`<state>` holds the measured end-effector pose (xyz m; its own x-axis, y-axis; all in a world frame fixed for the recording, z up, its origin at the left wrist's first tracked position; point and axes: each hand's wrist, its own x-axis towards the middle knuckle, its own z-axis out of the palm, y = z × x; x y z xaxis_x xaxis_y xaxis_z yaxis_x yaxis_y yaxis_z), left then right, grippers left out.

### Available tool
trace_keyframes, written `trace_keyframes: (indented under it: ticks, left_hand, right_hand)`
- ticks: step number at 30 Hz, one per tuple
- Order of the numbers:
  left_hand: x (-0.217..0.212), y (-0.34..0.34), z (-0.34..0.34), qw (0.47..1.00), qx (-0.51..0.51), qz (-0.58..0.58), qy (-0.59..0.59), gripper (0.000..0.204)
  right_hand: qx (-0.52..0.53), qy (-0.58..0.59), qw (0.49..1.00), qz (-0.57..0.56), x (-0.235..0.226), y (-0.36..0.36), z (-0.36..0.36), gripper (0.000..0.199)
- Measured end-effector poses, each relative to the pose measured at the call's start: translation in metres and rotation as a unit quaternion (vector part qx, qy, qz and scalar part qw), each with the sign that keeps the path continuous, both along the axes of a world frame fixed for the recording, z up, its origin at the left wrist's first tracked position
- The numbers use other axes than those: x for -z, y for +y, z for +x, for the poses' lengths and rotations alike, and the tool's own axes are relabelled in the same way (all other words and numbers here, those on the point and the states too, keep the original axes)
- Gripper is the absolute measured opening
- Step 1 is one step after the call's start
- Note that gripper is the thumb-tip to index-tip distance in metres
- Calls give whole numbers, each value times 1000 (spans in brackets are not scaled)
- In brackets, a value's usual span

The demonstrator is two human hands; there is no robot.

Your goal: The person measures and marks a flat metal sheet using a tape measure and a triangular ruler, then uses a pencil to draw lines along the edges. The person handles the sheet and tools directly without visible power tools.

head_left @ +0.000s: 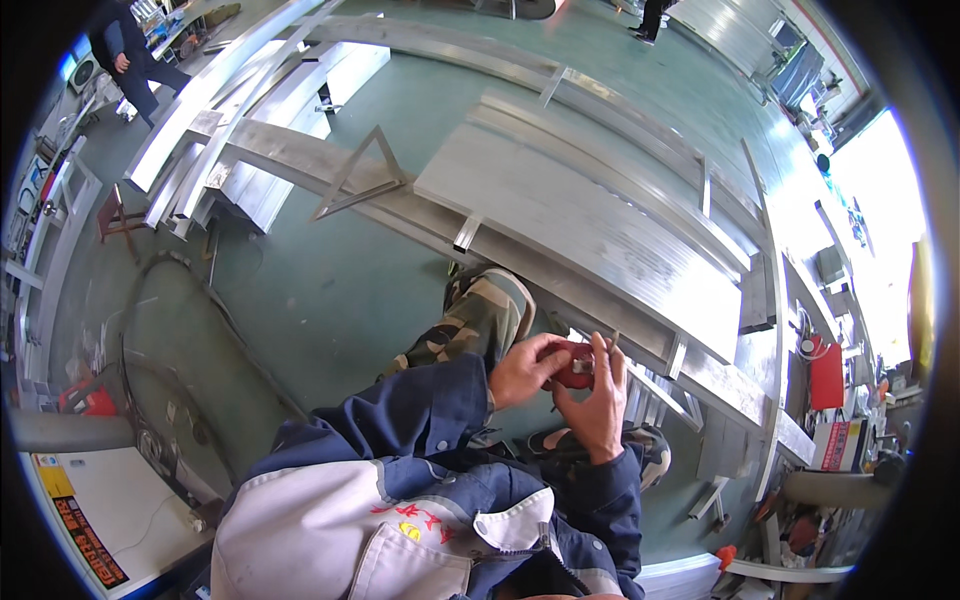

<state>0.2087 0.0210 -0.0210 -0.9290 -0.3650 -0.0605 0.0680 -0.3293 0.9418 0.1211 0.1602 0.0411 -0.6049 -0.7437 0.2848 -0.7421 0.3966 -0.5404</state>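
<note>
In front of my chest both hands are closed around a small, rounded red object (575, 374) with a pale patch on it; its exact kind is hard to make out. My left hand (523, 373) grips it from the left, thumb and fingers on its edge. From the right, my right hand (597, 408) holds the same object, with its fingers pointing up. A thin brownish stick (614, 341) shows by the right fingertips. Just beyond the hands lies a wide silver metal panel (580, 225) on a metal frame.
Long metal profiles (255, 140) are stacked at the far left, near a triangular metal bracket (360, 180). A dark hose (225, 330) curls over the green floor. Another person (135, 60) stands at the far left. At the right are a red item (826, 374) and a metal rail (772, 400).
</note>
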Motion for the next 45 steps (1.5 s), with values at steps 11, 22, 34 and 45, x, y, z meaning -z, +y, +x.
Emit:
trace_keyframes:
  ticks: [11,22,34,45]
  left_hand:
    - [-5,-37,34,993,-87,73,13,37]
    - [-3,-35,36,996,-77,37,4,41]
    - [-2,-35,33,993,-116,-13,-22,34]
    - [-22,-54,39,964,-123,231,-45,31]
  right_hand:
    - [-131,-18,991,20,-13,-47,14,98]
    - [-63,-156,985,-34,2,-47,18,92]
    - [-43,-128,989,-58,9,-49,22,85]
    - [-66,-123,989,-57,-4,-74,21,62]
